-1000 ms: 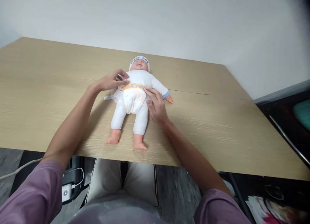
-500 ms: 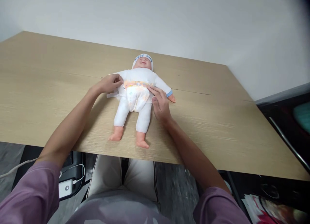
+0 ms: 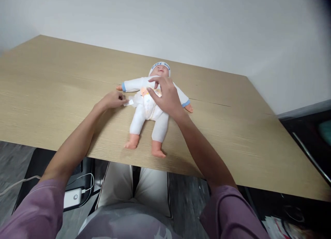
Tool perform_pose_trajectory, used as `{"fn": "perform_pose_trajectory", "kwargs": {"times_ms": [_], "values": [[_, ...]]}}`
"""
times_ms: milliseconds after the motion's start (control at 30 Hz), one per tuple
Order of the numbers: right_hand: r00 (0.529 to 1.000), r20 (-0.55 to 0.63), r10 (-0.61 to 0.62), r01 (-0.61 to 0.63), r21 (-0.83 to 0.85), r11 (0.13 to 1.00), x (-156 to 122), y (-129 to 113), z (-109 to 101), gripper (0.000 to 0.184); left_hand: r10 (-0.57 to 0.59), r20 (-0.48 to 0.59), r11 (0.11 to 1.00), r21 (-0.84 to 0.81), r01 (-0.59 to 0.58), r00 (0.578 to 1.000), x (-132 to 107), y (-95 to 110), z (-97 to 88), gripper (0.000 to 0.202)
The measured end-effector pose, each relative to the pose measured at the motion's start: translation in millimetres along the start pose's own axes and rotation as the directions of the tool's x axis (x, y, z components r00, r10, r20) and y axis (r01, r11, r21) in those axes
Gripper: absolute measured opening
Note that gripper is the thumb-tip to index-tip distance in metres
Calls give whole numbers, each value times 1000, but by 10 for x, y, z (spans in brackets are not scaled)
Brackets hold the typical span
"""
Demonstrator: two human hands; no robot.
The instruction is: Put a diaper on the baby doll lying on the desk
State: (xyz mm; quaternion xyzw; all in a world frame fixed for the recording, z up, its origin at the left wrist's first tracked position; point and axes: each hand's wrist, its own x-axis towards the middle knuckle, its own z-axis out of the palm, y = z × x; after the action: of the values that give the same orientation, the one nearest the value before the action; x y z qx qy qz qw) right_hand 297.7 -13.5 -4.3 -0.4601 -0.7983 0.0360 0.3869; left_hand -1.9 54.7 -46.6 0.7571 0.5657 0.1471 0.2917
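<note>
A baby doll (image 3: 159, 127) in a white suit and printed cap lies face up on the table, feet toward me. Round its hips is a diaper (image 3: 149, 106) with an orange waistband. One side tab of the diaper (image 3: 129, 102) sticks out to the left. My left hand (image 3: 113, 100) has its fingers pinched on the end of that tab. Above the doll's belly my right hand (image 3: 168, 94) hovers with thumb and fingers apart, holding nothing and covering part of the waistband and chest.
The wooden table (image 3: 232, 142) meets a pale wall (image 3: 181, 29) at the back. Below its front edge, at left, a white power bank (image 3: 72, 198) with a cable lies on a black surface. A dark object with a metal bar (image 3: 310, 156) stands at right.
My left hand has moved down and left from the doll's side to the tab. My right hand has lifted off the waistband's right side and moved up over the belly.
</note>
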Motion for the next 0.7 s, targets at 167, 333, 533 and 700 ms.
{"fn": "perform_pose_trajectory", "kwargs": {"times_ms": [167, 333, 533, 700], "values": [[979, 191, 65, -63, -18, 998, 233, 94, 206, 41, 13, 65, 960, -280, 6, 998, -68, 49, -142, 47], [969, 140, 203, -204, -3, 979, 237, 202, 388, 43, 64, 31, 836, -547, -36, 997, 59, 293, -152, 44], [964, 190, 187, -212, 124, 969, 233, 210, 336, 50, 78, -1, 776, -627, -61, 997, 293, 812, 116, 42], [973, 219, 73, -107, 147, 983, 182, 245, 326, 58, 180, -30, 754, -638, -158, 983, 285, 891, 331, 56]]}}
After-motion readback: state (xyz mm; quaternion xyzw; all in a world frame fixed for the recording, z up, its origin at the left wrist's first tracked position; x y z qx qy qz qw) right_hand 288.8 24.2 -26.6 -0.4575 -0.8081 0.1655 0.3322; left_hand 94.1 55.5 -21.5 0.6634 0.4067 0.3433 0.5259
